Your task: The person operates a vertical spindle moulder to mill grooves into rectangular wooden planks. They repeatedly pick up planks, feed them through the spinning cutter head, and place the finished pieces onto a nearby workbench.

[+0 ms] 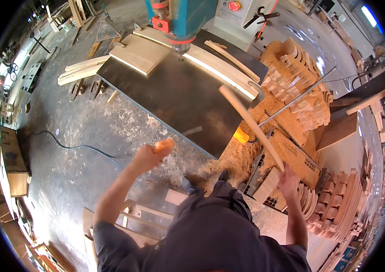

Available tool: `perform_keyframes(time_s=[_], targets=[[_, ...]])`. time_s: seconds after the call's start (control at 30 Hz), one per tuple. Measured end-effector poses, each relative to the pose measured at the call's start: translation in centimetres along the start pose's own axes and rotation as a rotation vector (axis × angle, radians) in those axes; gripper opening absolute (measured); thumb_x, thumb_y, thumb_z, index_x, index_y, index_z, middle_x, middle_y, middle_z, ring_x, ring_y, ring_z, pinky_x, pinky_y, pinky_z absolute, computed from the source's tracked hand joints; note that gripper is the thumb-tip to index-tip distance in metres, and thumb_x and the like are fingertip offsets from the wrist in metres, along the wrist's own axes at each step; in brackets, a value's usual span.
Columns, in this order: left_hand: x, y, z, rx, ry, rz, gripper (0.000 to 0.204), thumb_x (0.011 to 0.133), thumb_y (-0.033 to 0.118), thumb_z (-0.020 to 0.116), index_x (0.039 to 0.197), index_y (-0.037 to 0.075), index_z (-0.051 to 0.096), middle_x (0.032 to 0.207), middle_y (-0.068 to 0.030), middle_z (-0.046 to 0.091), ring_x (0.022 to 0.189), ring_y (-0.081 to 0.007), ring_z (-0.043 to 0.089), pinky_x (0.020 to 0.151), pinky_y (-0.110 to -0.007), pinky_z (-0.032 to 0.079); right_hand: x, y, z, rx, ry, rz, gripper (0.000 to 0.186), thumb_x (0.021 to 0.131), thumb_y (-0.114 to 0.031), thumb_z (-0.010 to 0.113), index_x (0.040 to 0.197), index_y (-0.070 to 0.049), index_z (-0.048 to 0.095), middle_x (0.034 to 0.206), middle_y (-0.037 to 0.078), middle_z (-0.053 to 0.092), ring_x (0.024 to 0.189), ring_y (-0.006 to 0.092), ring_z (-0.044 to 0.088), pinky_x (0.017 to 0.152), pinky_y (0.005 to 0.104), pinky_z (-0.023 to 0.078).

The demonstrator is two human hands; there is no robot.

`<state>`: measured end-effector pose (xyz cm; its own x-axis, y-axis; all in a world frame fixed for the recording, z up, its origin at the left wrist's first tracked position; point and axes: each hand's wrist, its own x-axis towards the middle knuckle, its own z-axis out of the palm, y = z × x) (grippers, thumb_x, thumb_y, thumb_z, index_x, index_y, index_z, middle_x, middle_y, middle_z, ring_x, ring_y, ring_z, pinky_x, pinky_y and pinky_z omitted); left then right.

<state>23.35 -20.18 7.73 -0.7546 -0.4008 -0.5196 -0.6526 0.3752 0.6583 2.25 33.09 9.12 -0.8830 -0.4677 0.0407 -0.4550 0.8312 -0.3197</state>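
My right hand (288, 182) is closed round the lower end of a long, slightly curved wooden strip (253, 124). The strip slants up and left, its far end over the right side of the dark machine table (174, 102). My left hand (146, 158) is closed on a small orange piece (163, 146), too blurred to name, out in front of the table's near edge. Above the table hangs the spindle (181, 45) of a teal machine (190, 20). A pale wooden board (141, 53) and a curved wooden rail (219, 72) lie on the tabletop.
Sawdust and stacked curved wooden pieces (299, 81) lie right of the table, with a metal rod (296, 97) crossing there. More wooden parts (337, 204) are stacked at lower right. A black cable (79, 146) runs over the floor at left. Wooden framing (142, 217) stands beside my left arm.
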Motion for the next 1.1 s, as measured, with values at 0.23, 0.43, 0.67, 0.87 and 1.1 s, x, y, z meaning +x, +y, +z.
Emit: perform_keyframes(time_s=[0.23,0.43,0.67,0.87,1.1], targets=[[-1.4,7.6,-4.9,0.294,0.171,0.176,0.062,0.093,0.059,0.074,0.078,-0.001,0.076,0.064,-0.0204,0.067,0.067,-0.0405,0.071,0.064,-0.049,0.055,4.0,-0.5,-4.6,-0.699,0.475,-0.458,0.039,0.091,-0.001,0.063,0.129,-0.009,0.067,0.128,0.023,0.068,0.115,0.0425,0.069,0.095,0.0481,0.061],[0.9,8.6,-3.2,0.486,0.170,0.294,0.058,0.093,0.058,0.074,0.084,0.001,0.077,0.067,-0.0201,0.068,0.066,-0.0381,0.071,0.064,-0.047,0.055,4.6,0.0,-4.9,-0.740,0.421,-0.574,0.039,0.094,-0.007,0.064,0.133,-0.014,0.067,0.134,0.023,0.065,0.120,0.0445,0.066,0.099,0.0548,0.058],[-9.2,-3.2,-6.7,-0.897,0.635,0.084,0.036,0.096,0.024,0.081,0.122,0.000,0.073,0.086,-0.0049,0.073,0.062,-0.0109,0.056,0.058,-0.031,0.049,5.3,-1.0,0.4,-0.635,0.266,-0.504,0.050,0.090,0.002,0.058,0.137,-0.012,0.065,0.131,0.022,0.065,0.120,0.0427,0.063,0.101,0.0523,0.053],[-25.6,-27.8,0.0,-1.694,1.813,0.333,0.019,0.100,0.012,0.072,0.113,0.000,0.064,0.089,-0.0054,0.063,0.074,-0.0169,0.060,0.068,-0.032,0.054,2.7,0.3,5.2,-0.497,0.068,-0.336,0.052,0.099,-0.004,0.058,0.150,-0.011,0.056,0.135,0.021,0.064,0.121,0.0398,0.062,0.102,0.0492,0.051],[-43.5,-45.9,24.7,-1.646,1.955,-0.471,0.013,0.098,0.012,0.069,0.105,0.006,0.059,0.088,-0.0058,0.061,0.073,-0.0185,0.060,0.069,-0.034,0.056,6.1,4.0,6.8,-0.050,-0.035,-0.442,0.072,0.085,-0.007,0.078,0.152,-0.008,0.052,0.138,0.024,0.062,0.126,0.0441,0.058,0.106,0.0476,0.050]])
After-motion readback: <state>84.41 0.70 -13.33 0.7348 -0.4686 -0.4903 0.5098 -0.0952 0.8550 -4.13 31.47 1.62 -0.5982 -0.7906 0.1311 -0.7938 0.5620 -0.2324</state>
